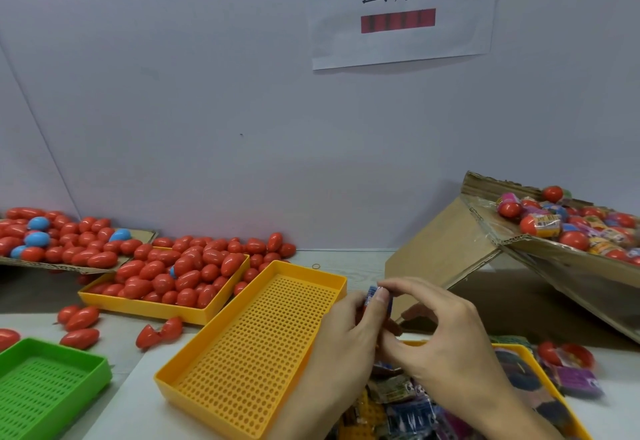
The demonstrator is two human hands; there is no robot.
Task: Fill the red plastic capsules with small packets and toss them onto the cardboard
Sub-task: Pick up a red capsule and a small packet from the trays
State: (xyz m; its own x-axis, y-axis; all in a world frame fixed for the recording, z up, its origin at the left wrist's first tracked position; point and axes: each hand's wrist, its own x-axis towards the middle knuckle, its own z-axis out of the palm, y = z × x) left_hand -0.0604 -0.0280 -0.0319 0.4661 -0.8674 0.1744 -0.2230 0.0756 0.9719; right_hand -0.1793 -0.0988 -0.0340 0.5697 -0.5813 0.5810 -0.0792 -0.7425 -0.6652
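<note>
While my left hand (349, 335) and my right hand (446, 335) meet above the table, both pinch a small blue packet (378, 295) between thumbs and fingertips; whether a capsule sits behind it I cannot tell. Below my wrists lies a yellow tray of packets (540, 367), and just left of my hands a perforated yellow tray (256, 346). Closed red capsules (180, 276) heap in another yellow tray farther left, spilling onto a flat cardboard sheet (79, 268). To my right a tilted cardboard box (446, 242) holds filled capsules and wrappers. A green tray (45, 391) sits at my near left.
</note>
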